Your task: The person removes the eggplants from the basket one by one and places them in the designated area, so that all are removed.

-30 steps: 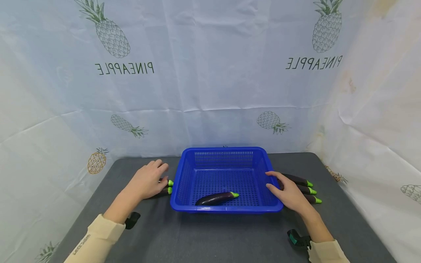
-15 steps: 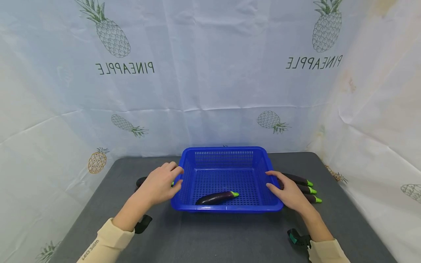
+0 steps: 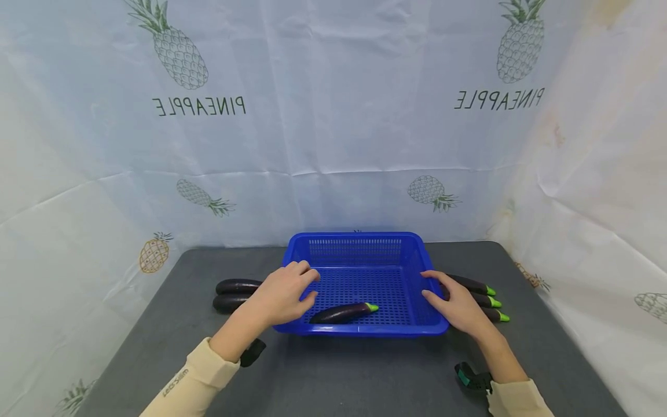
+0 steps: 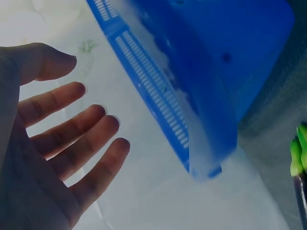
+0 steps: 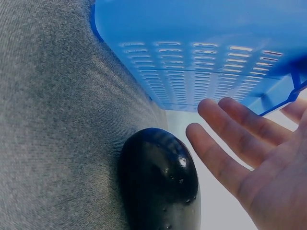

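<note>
A blue plastic basket [image 3: 359, 331] with slotted walls stands mid-table, a dark eggplant [image 3: 341, 313] with a green stem lying along its near side. My left hand [image 3: 283, 295] hovers over the basket's left rim, fingers relaxed and spread, with nothing in its palm in the left wrist view. My right hand [image 3: 458, 307] is at the right rim, thumb and index fingertips right at the edge. From the right wrist view, its other fingers [image 5: 225, 132] extend loosely beside the outer wall, near the rounded end of an eggplant [image 5: 158, 177].
Two eggplants [image 3: 229, 303] lie left of the basket, their stem ends hidden behind my left hand. Three more eggplants [image 3: 487, 301] lie to the right, partly covered by my right hand. Behind the grey table [image 3: 339, 376] hangs a pineapple-print cloth [image 3: 344, 116].
My left hand has moved right, from over the left eggplants to over the basket's left side, uncovering their dark ends. The right hand and the basket have stayed in place.
</note>
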Demonstrator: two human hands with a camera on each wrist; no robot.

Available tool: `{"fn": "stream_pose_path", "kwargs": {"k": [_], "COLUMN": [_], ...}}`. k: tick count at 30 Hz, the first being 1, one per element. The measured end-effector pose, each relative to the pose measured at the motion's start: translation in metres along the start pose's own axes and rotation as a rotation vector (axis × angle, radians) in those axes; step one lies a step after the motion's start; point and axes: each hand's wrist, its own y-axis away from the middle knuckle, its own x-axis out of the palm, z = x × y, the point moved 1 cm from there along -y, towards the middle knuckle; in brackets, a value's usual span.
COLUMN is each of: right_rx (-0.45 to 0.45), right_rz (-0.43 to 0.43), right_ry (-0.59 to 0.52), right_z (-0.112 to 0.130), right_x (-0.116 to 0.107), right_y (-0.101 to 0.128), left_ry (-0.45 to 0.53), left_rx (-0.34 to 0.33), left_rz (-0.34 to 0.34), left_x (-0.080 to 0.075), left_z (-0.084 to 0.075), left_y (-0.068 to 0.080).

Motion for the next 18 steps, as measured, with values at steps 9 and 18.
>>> {"fn": "stream_pose_path", "kwargs": {"k": [9, 18], "right_rx": [0.009, 0.002], "right_rz": [-0.001, -0.002], "right_ry": [-0.013, -0.007], "right_z": [0.001, 0.000], "right_x": [0.000, 0.000], "right_y": [-0.001, -0.001], "left_ry": [-0.038, -0.049], "left_rx": [0.040, 0.060], "left_rz": [0.149, 0.247], "left_x": [0.012, 0.025], "left_z": [-0.012, -0.022], "left_y": [-0.017, -0.035]}}
